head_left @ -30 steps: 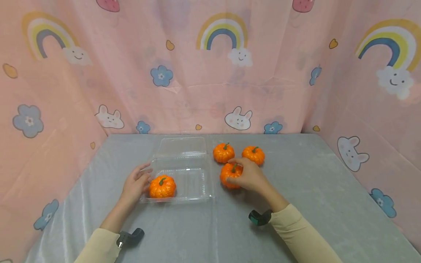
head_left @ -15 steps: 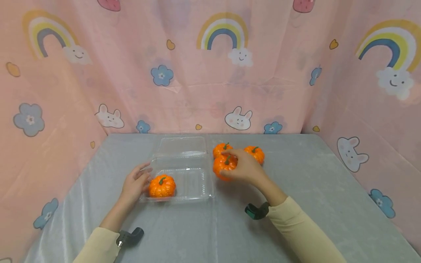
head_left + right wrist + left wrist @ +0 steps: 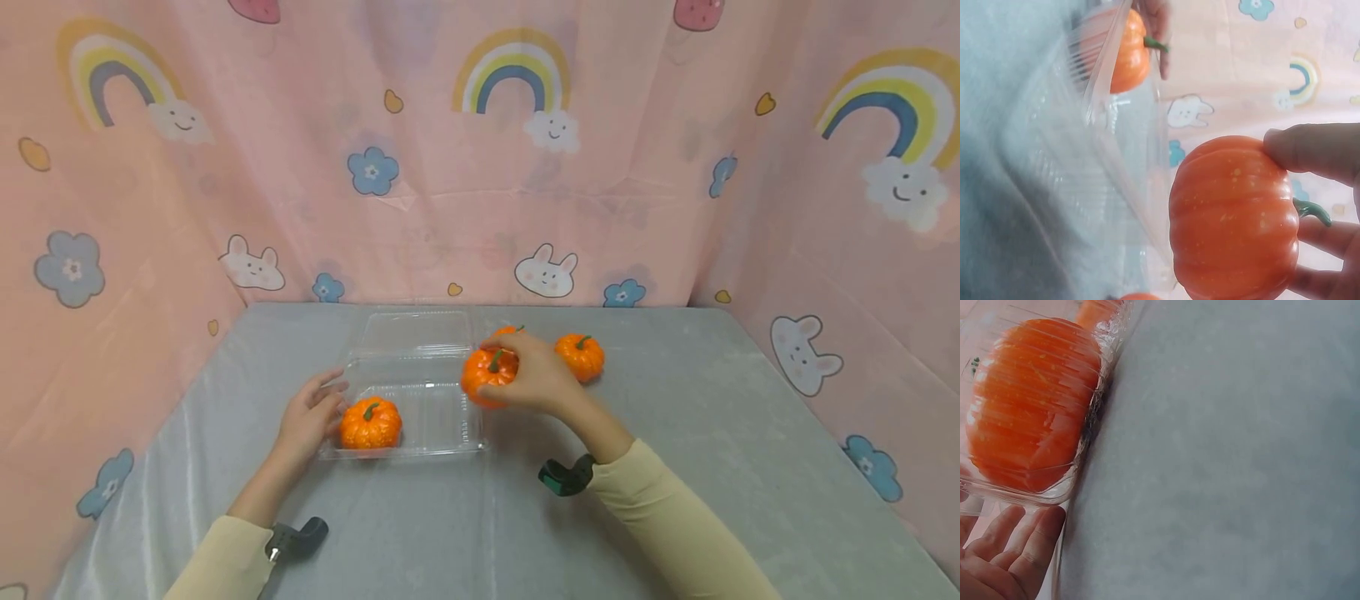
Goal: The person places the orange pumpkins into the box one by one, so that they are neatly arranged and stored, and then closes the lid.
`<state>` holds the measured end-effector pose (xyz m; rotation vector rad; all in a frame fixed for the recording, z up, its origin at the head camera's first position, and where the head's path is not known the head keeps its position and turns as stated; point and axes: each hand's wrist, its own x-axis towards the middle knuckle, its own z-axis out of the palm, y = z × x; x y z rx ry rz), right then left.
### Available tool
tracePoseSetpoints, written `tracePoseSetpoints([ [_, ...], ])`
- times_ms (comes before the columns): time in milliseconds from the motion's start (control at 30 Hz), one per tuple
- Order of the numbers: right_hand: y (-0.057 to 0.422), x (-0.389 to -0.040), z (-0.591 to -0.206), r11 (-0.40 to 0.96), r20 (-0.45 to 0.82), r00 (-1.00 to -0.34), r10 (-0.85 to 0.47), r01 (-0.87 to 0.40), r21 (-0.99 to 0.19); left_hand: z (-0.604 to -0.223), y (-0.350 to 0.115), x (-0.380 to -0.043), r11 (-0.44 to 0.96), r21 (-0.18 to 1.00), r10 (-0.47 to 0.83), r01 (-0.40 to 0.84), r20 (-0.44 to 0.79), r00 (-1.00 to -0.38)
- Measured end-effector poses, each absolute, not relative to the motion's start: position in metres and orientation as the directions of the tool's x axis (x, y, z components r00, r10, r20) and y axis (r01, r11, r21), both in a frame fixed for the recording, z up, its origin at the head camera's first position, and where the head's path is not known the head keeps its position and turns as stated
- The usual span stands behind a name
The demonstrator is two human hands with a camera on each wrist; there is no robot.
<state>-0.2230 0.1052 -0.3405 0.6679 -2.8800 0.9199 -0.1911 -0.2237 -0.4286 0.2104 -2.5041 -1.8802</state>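
My right hand grips a small orange pumpkin between thumb and fingers, held up at the right edge of a clear plastic clamshell box. Its green stem shows in the right wrist view, where the held pumpkin fills the lower middle. Inside the box's left front corner sits another pumpkin. Against the box's left wall rests my left hand, its fingers loosely extended; the left wrist view shows fingertips at the box's edge.
The box's clear lid lies folded back behind it. Behind my right hand a pumpkin is mostly hidden; one more pumpkin stands to the right. A grey cloth covers the table, with a pink printed curtain around it.
My right hand has lifted the pumpkin off the table and carried it left to the box's right edge. The left hand has stayed in place at the box.
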Motion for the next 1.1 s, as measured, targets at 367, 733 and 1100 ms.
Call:
tracePoseSetpoints([
  [367, 0.080, -0.217, -0.343, 0.672, 0.150, -0.875, -0.460, -0.454, -0.585, -0.429, -0.223, -0.191, 0.274, 0.956, -0.110, -0.101, -0.073, -0.991],
  [733, 0.060, -0.215, -0.352, 0.624, 0.152, -0.826, -0.542, -0.517, -0.586, -0.427, -0.222, -0.191, 0.273, 0.955, -0.125, -0.112, -0.080, -0.989],
  [1100, 0.048, -0.218, -0.367, 0.632, 0.101, -0.803, -0.588, -0.533, -0.563, -0.426, -0.222, -0.189, 0.293, 0.950, -0.129, -0.110, -0.074, -0.989],
])
